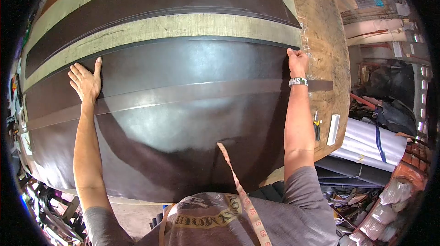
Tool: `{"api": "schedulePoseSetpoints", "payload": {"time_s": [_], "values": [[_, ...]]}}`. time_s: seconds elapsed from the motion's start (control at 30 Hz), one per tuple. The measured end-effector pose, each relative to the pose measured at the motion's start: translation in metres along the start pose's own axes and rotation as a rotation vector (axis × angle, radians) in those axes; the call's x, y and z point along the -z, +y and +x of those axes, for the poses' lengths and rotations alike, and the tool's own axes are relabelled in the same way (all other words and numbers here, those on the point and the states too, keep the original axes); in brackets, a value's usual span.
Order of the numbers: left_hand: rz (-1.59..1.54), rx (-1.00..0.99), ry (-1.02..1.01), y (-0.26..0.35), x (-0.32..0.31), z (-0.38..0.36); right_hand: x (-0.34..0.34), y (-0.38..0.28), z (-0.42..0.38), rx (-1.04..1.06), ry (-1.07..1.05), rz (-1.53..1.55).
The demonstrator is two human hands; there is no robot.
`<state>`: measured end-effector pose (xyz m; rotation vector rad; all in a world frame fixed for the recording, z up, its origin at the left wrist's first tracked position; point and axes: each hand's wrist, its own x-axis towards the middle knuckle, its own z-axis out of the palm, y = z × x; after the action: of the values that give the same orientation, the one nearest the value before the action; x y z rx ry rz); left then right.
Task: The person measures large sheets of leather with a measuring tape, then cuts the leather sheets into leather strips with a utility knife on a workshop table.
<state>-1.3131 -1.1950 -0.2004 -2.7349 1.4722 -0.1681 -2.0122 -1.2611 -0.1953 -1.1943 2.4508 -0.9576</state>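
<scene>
A large, glossy dark brown leather-like sheet (192, 122) spreads over the work table. My left hand (86, 80) lies flat near its far edge on the left, fingers spread and thumb pointing away from me. At the far right corner, my right hand (298, 62) has its fingers curled and its thumb against the edge, pinching the sheet. A long narrow brown strip (320, 85) lies across the sheet, passing under my right forearm and sticking out past the right side. From my neck hangs a measuring tape (250, 209), its loose end over the sheet.
Another long brown piece (160, 5) lies farther back on the pale table covering (183, 25). Yellow-and-black pliers (316, 126) and a white block (333, 129) sit at the wooden right end. Silvery rolls (366, 143) and scrap piles (348, 205) crowd the floor on the right.
</scene>
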Motion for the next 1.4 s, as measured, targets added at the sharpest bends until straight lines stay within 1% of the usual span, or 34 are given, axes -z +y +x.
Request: {"api": "schedulePoseSetpoints", "payload": {"time_s": [0.13,0.2,0.27,0.3,0.33,0.37,0.4,0.43,0.47,0.5,0.53,0.6,0.67,0.73,0.8,0.83,0.93,0.97,1.0,1.03,1.07,1.1,1.13,1.17,1.2,1.23,1.27,1.3,1.33,1.37,1.4], "values": [[0.012,0.012,0.007,-0.001,-0.002,-0.001,0.001,-0.002,-0.001,-0.025,-0.004,-0.013],[0.039,0.011,0.012,0.000,-0.002,0.000,-0.001,0.002,0.002,0.024,0.004,-0.012],[0.048,0.020,-0.004,0.002,0.001,-0.001,-0.002,0.007,0.001,0.064,0.042,-0.110],[0.047,0.022,-0.015,0.005,0.006,-0.003,-0.006,0.014,0.002,0.221,0.125,-0.197],[0.048,0.024,-0.024,0.005,0.010,-0.005,0.001,-0.001,-0.009,0.295,0.108,-0.321],[0.036,0.037,-0.025,0.005,0.013,-0.004,0.011,-0.031,-0.032,0.362,0.095,-0.439],[0.028,0.037,-0.024,0.004,0.014,-0.004,0.012,-0.047,-0.056,0.415,0.081,-0.557],[0.021,0.023,-0.025,0.006,0.014,-0.005,0.002,-0.046,-0.072,0.489,0.054,-0.591],[0.014,0.015,0.033,0.004,0.010,-0.006,-0.008,-0.046,-0.085,0.554,0.033,-0.629],[0.010,-0.020,0.095,0.008,0.017,-0.014,-0.015,-0.046,-0.091,0.514,0.021,-0.603],[0.006,-0.071,0.159,0.014,0.027,-0.021,-0.020,-0.045,-0.095,0.459,0.013,-0.576],[-0.106,-0.266,0.196,0.043,0.033,-0.054,-0.018,-0.053,-0.097,0.381,-0.086,-0.633],[-0.340,-0.706,0.173,0.094,0.060,-0.134,-0.019,-0.057,-0.095,0.374,-0.099,-0.713],[-0.394,-0.890,0.085,0.136,0.078,-0.199,-0.021,-0.063,-0.090,0.310,-0.182,-0.732],[-0.470,-0.840,0.076,0.151,0.074,-0.219,-0.017,-0.074,-0.086,0.242,-0.289,-0.780],[-0.464,-0.820,0.114,0.153,0.071,-0.218,-0.013,-0.078,-0.085,0.232,-0.320,-0.781],[-0.382,-0.861,0.072,0.148,0.078,-0.217,-0.008,-0.090,-0.082,0.202,-0.392,-0.813],[-0.391,-0.901,0.108,0.144,0.075,-0.217,-0.008,-0.091,-0.083,0.227,-0.371,-0.828],[-0.345,-0.889,0.109,0.141,0.076,-0.221,0.003,-0.095,-0.088,0.264,-0.383,-0.852],[-0.367,-0.889,0.129,0.142,0.080,-0.227,-0.001,-0.087,-0.095,0.316,-0.207,-0.847],[-0.342,-0.896,0.118,0.144,0.087,-0.231,0.001,-0.078,-0.089,0.391,-0.255,-0.814],[-0.289,-0.841,0.112,0.152,0.101,-0.235,0.011,-0.075,-0.095,0.510,-0.219,-0.756],[-0.172,-0.780,-0.087,0.157,0.119,-0.235,0.019,-0.079,-0.096,0.600,-0.275,-0.762],[-0.243,-0.785,-0.040,0.149,0.103,-0.231,-0.006,-0.062,-0.090,0.620,-0.231,-0.748],[-0.333,-0.797,0.036,0.144,0.094,-0.231,0.018,-0.082,-0.098,0.665,-0.303,-0.708],[-0.388,-0.783,0.019,0.138,0.087,-0.230,0.014,-0.083,-0.092,0.626,-0.321,-0.702],[-0.364,-0.804,-0.023,0.134,0.087,-0.226,-0.017,-0.056,-0.080,0.649,-0.097,-0.726],[-0.369,-0.814,0.025,0.130,0.081,-0.228,-0.010,-0.063,-0.083,0.624,-0.129,-0.682],[-0.354,-0.811,-0.025,0.128,0.080,-0.230,-0.018,-0.051,-0.076,0.587,-0.104,-0.773],[-0.365,-0.827,0.006,0.118,0.073,-0.235,-0.027,-0.048,-0.076,0.551,-0.083,-0.772],[-0.408,-0.840,-0.058,0.110,0.071,-0.240,-0.030,-0.043,-0.074,0.501,-0.052,-0.782]]}}
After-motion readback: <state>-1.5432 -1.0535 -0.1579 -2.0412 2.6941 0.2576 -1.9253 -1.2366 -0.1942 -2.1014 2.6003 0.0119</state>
